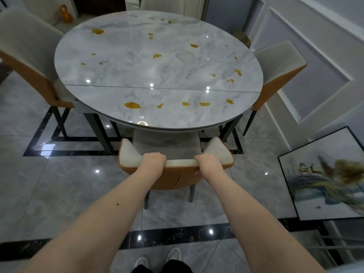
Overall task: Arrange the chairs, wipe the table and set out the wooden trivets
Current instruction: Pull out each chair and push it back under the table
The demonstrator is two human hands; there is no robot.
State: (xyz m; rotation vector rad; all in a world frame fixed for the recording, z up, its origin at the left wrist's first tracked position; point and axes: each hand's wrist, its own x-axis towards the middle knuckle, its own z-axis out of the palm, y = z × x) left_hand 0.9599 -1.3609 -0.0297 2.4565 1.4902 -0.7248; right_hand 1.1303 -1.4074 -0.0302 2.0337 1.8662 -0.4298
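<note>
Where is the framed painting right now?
In the head view the framed painting stands on the floor at lower right, leaning against the white panelled wall, to the right of the chair that both hands grip.

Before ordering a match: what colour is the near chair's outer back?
Orange outer back, seen in the head view.

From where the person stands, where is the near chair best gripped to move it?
By the top edge of the near chair's backrest, from behind, as the left hand and right hand grip it now. That rim is flat, faces the person and sits between raised corners; the seat is tucked under the table.
</note>
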